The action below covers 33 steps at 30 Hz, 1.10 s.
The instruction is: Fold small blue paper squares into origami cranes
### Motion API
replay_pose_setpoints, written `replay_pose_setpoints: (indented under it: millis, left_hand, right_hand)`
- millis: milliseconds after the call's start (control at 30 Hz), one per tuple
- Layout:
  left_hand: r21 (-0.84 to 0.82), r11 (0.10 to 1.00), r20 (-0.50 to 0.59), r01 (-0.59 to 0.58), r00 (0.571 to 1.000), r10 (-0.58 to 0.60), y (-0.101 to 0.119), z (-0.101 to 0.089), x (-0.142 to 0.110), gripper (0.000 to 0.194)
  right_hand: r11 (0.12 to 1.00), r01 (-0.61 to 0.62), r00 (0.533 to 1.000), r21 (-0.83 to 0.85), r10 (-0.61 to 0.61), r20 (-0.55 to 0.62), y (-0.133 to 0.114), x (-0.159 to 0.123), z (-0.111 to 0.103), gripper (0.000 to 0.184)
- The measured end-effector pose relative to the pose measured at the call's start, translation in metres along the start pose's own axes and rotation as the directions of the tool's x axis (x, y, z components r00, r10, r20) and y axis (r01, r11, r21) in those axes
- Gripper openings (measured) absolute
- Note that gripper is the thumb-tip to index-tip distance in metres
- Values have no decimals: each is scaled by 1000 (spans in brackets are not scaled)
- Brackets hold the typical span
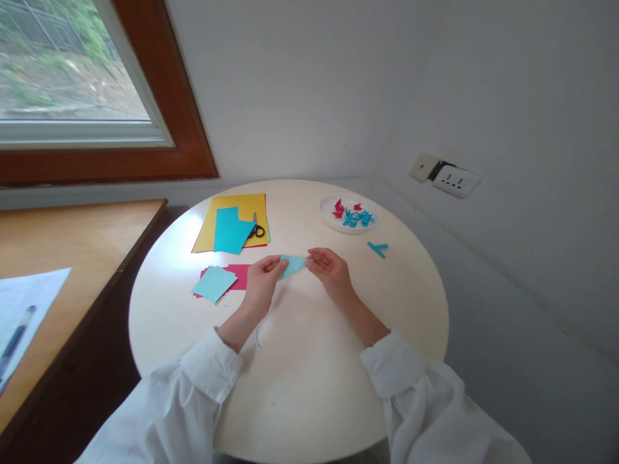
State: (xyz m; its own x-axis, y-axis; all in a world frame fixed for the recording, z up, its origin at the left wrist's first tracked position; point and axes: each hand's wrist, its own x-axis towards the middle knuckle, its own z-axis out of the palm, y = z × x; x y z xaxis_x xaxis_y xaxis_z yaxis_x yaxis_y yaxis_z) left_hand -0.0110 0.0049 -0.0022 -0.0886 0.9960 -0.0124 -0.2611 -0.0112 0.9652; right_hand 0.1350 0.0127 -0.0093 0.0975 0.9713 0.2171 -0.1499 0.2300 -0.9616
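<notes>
Two hands [264,278] hold one pale blue paper [293,265].

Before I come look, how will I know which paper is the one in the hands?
Start at the round white table and find the left hand and right hand over it. Between them is a pale blue paper that narrows toward the right hand. It's held up, while the pale blue square to its left lies on pink paper.
</notes>
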Motion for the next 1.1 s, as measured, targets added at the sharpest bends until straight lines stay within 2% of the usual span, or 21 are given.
replay_pose_setpoints:
  millis: [333,500,867,1100]
  left_hand:
    - [2,1000,15,13,1000,-13,-2,2,-1,26]
    - [-30,999,-6,24,1000,-25,-3,2,-1,26]
    - [-74,996,33,51,998,-48,-2,3,-3,21]
    - [-35,994,87,102,991,-99,-4,2,-2,20]
  right_hand:
    - [1000,-8,1000,24,8,24,1,-1,1,29]
    - [999,-42,997,27,41,59,1,-2,4,34]
    - [996,-84,992,26,81,99,1,-6,8,37]
    - [1000,-15,999,17,14,38,1,-3,5,32]
